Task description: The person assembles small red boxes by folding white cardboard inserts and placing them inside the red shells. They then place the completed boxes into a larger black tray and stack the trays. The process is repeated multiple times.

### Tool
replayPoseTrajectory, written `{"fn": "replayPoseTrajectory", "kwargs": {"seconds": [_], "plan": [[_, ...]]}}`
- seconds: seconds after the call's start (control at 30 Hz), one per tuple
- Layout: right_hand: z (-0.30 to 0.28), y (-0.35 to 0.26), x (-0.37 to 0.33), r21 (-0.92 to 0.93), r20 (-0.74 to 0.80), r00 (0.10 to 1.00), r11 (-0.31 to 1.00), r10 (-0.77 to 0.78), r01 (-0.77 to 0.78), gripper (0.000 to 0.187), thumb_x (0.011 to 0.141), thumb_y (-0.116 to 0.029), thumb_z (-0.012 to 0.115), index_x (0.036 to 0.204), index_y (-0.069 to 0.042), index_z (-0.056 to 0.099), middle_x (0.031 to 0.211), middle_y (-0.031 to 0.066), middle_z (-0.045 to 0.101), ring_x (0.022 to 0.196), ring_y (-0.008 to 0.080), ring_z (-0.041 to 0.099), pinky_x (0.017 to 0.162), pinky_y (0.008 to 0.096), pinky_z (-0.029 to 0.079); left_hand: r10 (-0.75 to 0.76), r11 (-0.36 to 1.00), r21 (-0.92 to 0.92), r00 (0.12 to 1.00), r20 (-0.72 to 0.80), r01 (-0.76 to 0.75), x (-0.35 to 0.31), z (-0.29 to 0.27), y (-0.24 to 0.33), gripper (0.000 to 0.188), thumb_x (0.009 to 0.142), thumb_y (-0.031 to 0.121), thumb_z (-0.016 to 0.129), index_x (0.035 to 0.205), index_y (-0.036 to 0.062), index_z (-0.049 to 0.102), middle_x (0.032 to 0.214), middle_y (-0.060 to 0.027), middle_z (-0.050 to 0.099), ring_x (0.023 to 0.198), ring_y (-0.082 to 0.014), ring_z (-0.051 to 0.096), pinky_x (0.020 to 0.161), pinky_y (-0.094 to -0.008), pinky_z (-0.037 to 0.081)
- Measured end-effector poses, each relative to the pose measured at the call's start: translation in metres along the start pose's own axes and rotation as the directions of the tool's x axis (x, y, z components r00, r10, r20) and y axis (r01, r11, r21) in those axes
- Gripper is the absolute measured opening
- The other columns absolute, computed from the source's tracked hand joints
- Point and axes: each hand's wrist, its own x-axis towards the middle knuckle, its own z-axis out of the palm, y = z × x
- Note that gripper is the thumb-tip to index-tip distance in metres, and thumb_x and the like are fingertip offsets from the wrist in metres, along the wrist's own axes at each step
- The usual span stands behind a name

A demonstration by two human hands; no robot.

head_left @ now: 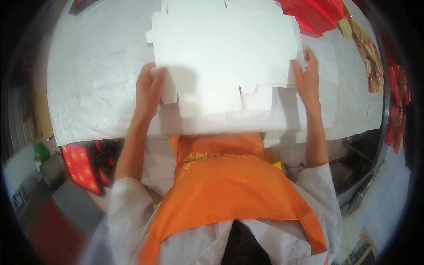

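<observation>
A flat white cardboard box blank (pixel 229 53), with cut tabs and slots along its edges, is between my two hands over the covered table. My left hand (pixel 150 86) grips its left edge, the thumb lying on top and the fingers hidden underneath. At the opposite edge my right hand (pixel 308 77) holds it, thumb on the white face and fingers around the outer side. The near flaps cast shadows on the table cover, so that edge looks slightly raised. The far edge runs out of the picture at the top.
A pale plastic sheet covers the table (pixel 92 97). Red folded boxes (pixel 313 15) lie at the far right, beside a row of red and gold packets (pixel 369 53). A red patterned box (pixel 81 165) stands below the table at left. My orange apron (pixel 234 185) is against the near side.
</observation>
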Motion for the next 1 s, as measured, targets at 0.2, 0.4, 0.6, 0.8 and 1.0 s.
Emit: {"fn": "replayPoseTrajectory", "kwargs": {"seconds": [0.2, 0.4, 0.6, 0.8, 1.0], "plan": [[-0.006, -0.116, -0.041, 0.425, 0.242, 0.635, 0.669, -0.733, 0.610, 0.031, 0.070, -0.016, 0.068, 0.096, -0.006, 0.054, 0.095, 0.0077, 0.053, 0.093, 0.0252, 0.049, 0.079, 0.0374, 0.041, 0.081, 0.988, 0.135, 0.993, -0.084, -0.069, 0.001, -0.005, -0.002, 0.031, 0.087, 0.017, 0.057, 0.113, 0.0012, 0.048, 0.094, -0.0049, 0.058, 0.085, -0.0116, 0.055, 0.072, -0.0249, 0.045], [0.010, -0.125, -0.045, 0.424, 0.435, 0.571, 0.718, -0.696, 0.551, 0.033, 0.069, -0.012, 0.067, 0.096, -0.006, 0.051, 0.087, 0.0079, 0.048, 0.084, 0.0239, 0.048, 0.072, 0.0331, 0.043, 0.723, 0.295, 0.637, 0.602, 0.339, -0.712, -0.051, 0.004, 0.008, 0.036, 0.076, 0.013, 0.065, 0.108, 0.0017, 0.054, 0.101, -0.0110, 0.055, 0.091, -0.0260, 0.054, 0.077, -0.0326, 0.045], [0.009, -0.129, -0.044, 0.406, 0.461, 0.594, 0.752, -0.659, 0.520, 0.030, 0.071, -0.012, 0.066, 0.096, -0.004, 0.051, 0.087, 0.0089, 0.050, 0.081, 0.0263, 0.049, 0.070, 0.0340, 0.044, 0.635, 0.134, 0.580, 0.519, 0.573, -0.804, -0.071, 0.015, -0.014, 0.032, 0.070, 0.008, 0.066, 0.100, 0.0008, 0.057, 0.100, -0.0103, 0.054, 0.093, -0.0274, 0.054, 0.077, -0.0358, 0.045], [0.006, -0.131, -0.038, 0.379, 0.535, 0.582, 0.789, -0.613, 0.484, 0.029, 0.073, -0.013, 0.066, 0.096, -0.004, 0.051, 0.087, 0.0093, 0.050, 0.080, 0.0276, 0.049, 0.070, 0.0349, 0.045, 0.641, 0.202, 0.510, 0.507, 0.577, -0.836, -0.062, 0.015, -0.018, 0.030, 0.068, 0.007, 0.065, 0.096, -0.0001, 0.058, 0.099, -0.0109, 0.054, 0.093, -0.0276, 0.053, 0.077, -0.0365, 0.045], [0.003, -0.138, -0.028, 0.411, 0.631, 0.523, 0.818, -0.573, 0.401, 0.029, 0.074, -0.011, 0.063, 0.098, -0.003, 0.048, 0.088, 0.0112, 0.048, 0.082, 0.0270, 0.049, 0.069, 0.0354, 0.045, 0.570, 0.405, 0.370, 0.548, 0.613, -0.836, -0.046, 0.012, -0.007, 0.025, 0.067, 0.004, 0.065, 0.090, -0.0008, 0.057, 0.090, -0.0113, 0.054, 0.085, -0.0277, 0.052, 0.072, -0.0365, 0.045]]}}
